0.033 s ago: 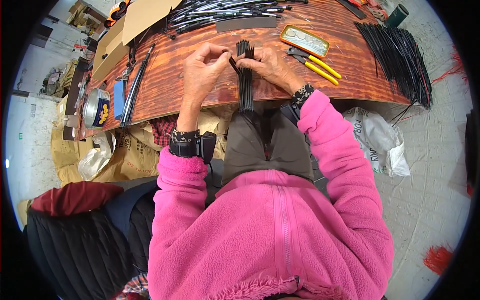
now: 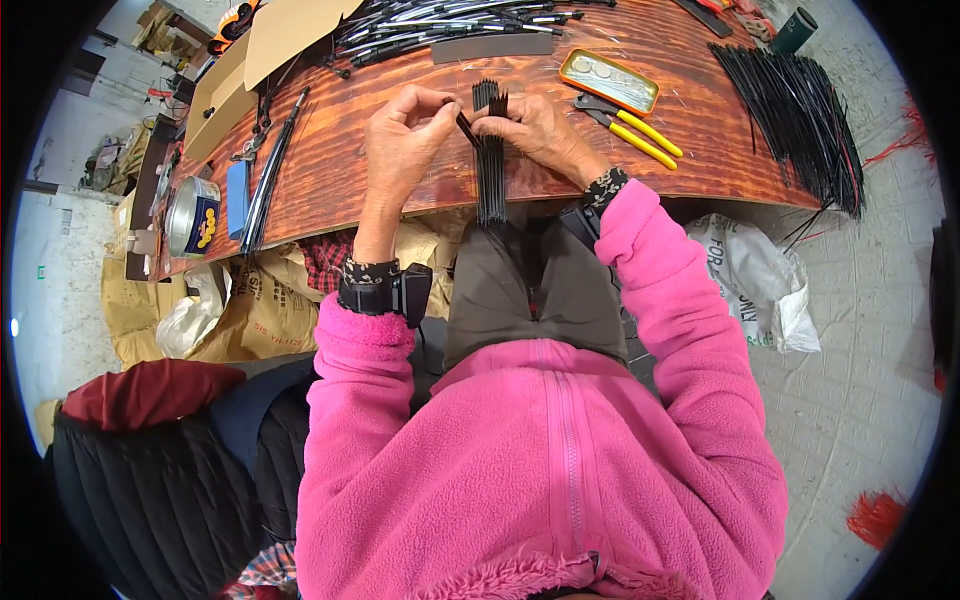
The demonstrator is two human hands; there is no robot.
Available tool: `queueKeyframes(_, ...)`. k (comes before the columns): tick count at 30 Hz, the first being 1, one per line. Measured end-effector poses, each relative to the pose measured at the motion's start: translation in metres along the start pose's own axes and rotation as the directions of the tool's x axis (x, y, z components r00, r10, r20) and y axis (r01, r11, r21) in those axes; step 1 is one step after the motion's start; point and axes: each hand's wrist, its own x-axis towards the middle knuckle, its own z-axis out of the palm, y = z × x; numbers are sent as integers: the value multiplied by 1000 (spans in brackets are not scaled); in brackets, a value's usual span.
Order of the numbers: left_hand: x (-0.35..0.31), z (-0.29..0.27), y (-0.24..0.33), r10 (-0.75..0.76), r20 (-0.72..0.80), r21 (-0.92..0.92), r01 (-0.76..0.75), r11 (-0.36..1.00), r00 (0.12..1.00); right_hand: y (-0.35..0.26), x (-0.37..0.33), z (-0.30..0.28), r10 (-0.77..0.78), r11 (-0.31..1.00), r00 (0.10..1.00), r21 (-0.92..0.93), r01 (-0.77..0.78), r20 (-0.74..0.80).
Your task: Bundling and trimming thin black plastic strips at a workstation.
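Observation:
A bundle of thin black strips with pointed tips (image 2: 491,185) lies over the table's front edge, its near end above my lap. My right hand (image 2: 540,133) is closed on the bundle near its far end, thumb across the strips. On the left side, my left hand (image 2: 414,125) pinches one thin black strip (image 2: 466,128) between thumb and finger. This strip slants away from the bundle, and its lower part runs in among the others. The right fingertips are partly hidden behind the strips.
Pliers with yellow handles (image 2: 645,143) and a tin of small metal parts (image 2: 610,80) lie right of my hands. A large pile of black rods (image 2: 795,120) covers the table's right end. A round tin (image 2: 190,217), blue block (image 2: 238,199) and cardboard box (image 2: 222,110) stand left.

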Motion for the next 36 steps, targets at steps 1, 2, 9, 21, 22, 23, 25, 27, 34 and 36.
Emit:
queueKeyframes(1,-2,1,-2,-2,0,0,2,1000,1000,1,1,0,7,1000,1000,-9,-8,-4)
queueKeyframes(2,-3,6,4,2,-2,33,-2,999,1000,1,2,1,16,1000,1000,-19,-16,-8)
queueKeyframes(9,-4,14,10,22,46,42,-24,999,999,-2,4,1,27,999,999,-42,-25,47)
queueKeyframes(21,-2,10,2,-32,85,-10,33,999,996,-8,4,-2,80,990,993,-123,-69,84)
queueKeyframes(22,-3,11,3,-19,53,2,19,1000,998,-9,4,-2,77,989,993,-136,-65,87)
queueKeyframes(23,-3,12,4,-6,20,15,5,1000,1000,-9,3,-2,77,989,993,-135,-65,88)
queueKeyframes(25,-4,12,5,7,-14,29,-7,1000,1000,-10,1,-1,91,996,994,-32,-89,64)
queueKeyframes(27,-4,10,6,-41,2,10,41,999,999,-9,0,0,100,995,994,20,-101,51)
queueKeyframes(34,-2,10,0,-3,0,18,3,1000,1000,-4,2,-2,112,994,992,-3,-112,63)
queueKeyframes(36,-2,6,-3,5,-5,11,-5,1000,1000,-7,0,-3,115,993,992,8,-115,49)
